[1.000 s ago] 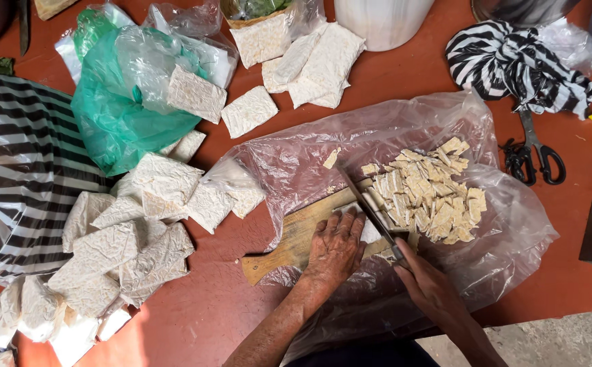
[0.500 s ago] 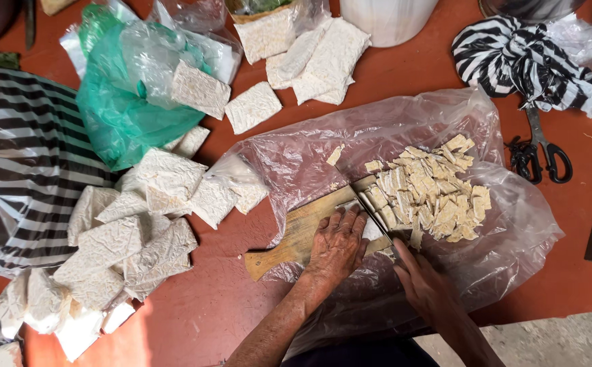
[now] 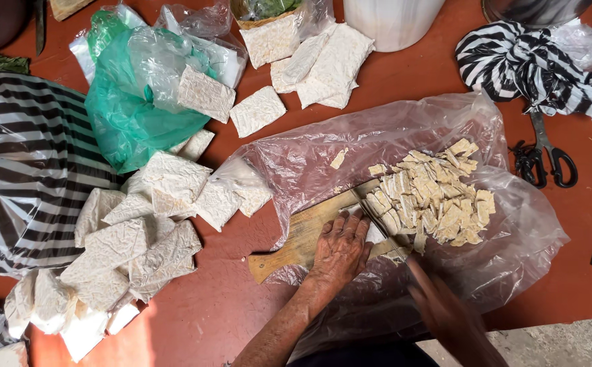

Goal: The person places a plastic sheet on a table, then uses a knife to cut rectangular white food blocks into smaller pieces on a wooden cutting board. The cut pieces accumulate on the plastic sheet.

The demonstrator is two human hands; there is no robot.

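1. White block [image 3: 375, 234]: it lies on the wooden cutting board [image 3: 294, 242], partly under my left hand [image 3: 340, 246]. I judge it soft, light and crumbly, best pinned flat from above near the cut end.
2. Left hand: palm down, fingers together, pressing on the block and board.
3. Right hand [image 3: 445, 309]: motion-blurred at the lower edge; I cannot tell whether it is clamped on anything.
4. Cut strips [image 3: 435, 198]: a loose pile just beside the block, on the clear plastic sheet [image 3: 404, 136]; I judge them easily broken.
5. Wrapped white packets [image 3: 139, 231]: heaped left of the board.
6. Green bag [image 3: 133, 115], scissors [image 3: 544, 153] and striped cloth [image 3: 530, 61]: well apart on the red floor [image 3: 221, 306].
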